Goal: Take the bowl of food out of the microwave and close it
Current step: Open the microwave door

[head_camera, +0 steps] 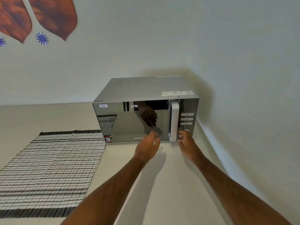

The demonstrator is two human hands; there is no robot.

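Note:
A silver microwave (139, 90) stands on the counter in the corner, its mirrored door (126, 125) shut. The white vertical door handle (174, 120) runs down the door's right side. My left hand (148, 146) hovers in front of the door's lower edge, fingers apart and empty. Just below the handle's bottom end and in front of the control dial (185, 128), my right hand (186, 142) is held out with loosely curled fingers, holding nothing. The bowl of food is hidden behind the closed door.
A black-and-white striped cloth (48, 168) lies flat on the beige counter (162, 184) to the left of the microwave. The wall (243, 95) runs close along the microwave's right side. Button rows (187, 119) sit above the dial.

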